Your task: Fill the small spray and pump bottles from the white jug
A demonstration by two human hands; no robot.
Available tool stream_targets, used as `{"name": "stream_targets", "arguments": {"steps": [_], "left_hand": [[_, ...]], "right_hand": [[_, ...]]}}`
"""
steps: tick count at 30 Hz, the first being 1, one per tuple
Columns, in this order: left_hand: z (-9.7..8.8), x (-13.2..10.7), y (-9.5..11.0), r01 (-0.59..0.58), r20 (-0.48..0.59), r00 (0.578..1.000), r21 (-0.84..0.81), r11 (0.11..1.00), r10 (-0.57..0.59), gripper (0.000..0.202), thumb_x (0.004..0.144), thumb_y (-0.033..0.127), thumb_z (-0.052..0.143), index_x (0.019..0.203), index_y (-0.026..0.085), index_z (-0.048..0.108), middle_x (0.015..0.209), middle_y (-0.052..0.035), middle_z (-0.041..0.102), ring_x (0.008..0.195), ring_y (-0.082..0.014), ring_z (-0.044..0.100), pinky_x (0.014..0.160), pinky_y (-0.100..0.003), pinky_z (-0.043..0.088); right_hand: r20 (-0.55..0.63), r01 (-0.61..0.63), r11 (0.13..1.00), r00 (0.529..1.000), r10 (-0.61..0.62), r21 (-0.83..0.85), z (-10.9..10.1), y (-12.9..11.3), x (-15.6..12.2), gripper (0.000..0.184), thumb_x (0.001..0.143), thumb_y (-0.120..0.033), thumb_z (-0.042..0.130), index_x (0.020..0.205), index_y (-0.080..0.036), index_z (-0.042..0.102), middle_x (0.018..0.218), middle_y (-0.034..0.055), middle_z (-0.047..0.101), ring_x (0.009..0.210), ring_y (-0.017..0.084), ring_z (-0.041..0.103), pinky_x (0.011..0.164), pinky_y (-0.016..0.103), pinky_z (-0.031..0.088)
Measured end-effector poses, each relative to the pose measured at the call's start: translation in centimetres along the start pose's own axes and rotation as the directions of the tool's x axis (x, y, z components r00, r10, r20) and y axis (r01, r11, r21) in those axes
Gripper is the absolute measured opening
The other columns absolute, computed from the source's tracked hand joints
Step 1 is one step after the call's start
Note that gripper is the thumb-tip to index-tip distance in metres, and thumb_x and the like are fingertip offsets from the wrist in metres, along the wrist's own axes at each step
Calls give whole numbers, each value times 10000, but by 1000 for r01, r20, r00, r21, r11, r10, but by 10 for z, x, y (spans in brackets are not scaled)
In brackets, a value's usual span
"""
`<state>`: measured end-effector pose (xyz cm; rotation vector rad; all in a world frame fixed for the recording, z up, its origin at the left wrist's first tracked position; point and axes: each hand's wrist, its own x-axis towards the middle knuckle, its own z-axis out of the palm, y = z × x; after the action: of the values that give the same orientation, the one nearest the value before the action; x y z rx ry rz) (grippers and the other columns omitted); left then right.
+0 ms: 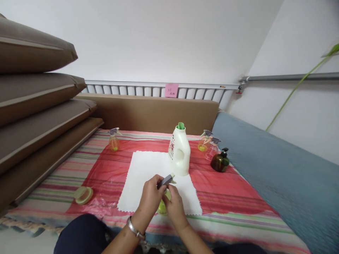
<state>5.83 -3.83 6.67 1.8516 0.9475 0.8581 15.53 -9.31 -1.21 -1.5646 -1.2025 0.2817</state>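
Note:
My left hand (pixel 151 195) is closed round the grey spray head (pixel 165 181), whose pale nozzle points to the right. Just below it, my right hand (pixel 175 208) has its fingers round the upper part of a clear spray bottle (pixel 162 208) with yellow-green liquid inside. My hands cover the join, so I cannot tell whether the head sits fully on the neck. Both are over the front of a white scalloped cloth (pixel 143 169). Behind them a white handled jug (pixel 181 158) stands uncapped, green spout showing at its mouth.
One spray bottle (pixel 114 140) stands at back left, two more (pixel 203 143) at back right beside a dark pump bottle (pixel 220 162). A pale green cap (pixel 83 195) lies front left on red plastic sheeting (pixel 106 173). Stacked cushions (pixel 39 113) rise on the left.

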Motion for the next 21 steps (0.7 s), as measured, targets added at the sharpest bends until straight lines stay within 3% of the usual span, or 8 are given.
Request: {"name": "stream_targets", "arguments": {"steps": [4, 9, 16, 21], "left_hand": [[0, -1, 2, -11, 2, 1000, -5, 1000, 11, 153, 679, 82, 546, 763, 183, 624, 722, -8, 675, 708, -169, 616, 677, -251, 451], [-2, -2, 3, 2, 14, 1000, -3, 1000, -2, 156, 686, 86, 544, 770, 185, 629, 730, -9, 679, 715, -168, 620, 687, -250, 449], [-1, -2, -1, -8, -2, 1000, 7, 1000, 8, 143, 682, 86, 557, 762, 184, 623, 719, -6, 672, 709, -167, 619, 675, -246, 449], [-2, -2, 1, -9, 1, 1000, 8, 1000, 9, 144, 689, 95, 548, 769, 185, 626, 727, -6, 677, 713, -167, 620, 676, -245, 448]], "right_hand": [[-15, -14, 1000, 1000, 14, -24, -1, -1, 0, 370, 797, -436, 572, 1050, -166, 556, 1013, 135, 640, 968, 306, 589, 844, 466, 461], [16, 38, 999, 999, -39, 18, 0, -1, 0, 327, 849, -422, 498, 1079, -196, 553, 1036, 110, 644, 984, 265, 592, 860, 414, 471], [-25, -10, 999, 1000, 9, -40, 1, 0, 4, 372, 798, -482, 556, 1015, -180, 574, 955, 112, 643, 906, 292, 590, 803, 442, 463], [-2, 1, 1000, 1000, -1, -16, 0, -2, 1, 399, 797, -487, 555, 1052, -180, 561, 1002, 118, 640, 961, 295, 587, 837, 435, 462]]}}
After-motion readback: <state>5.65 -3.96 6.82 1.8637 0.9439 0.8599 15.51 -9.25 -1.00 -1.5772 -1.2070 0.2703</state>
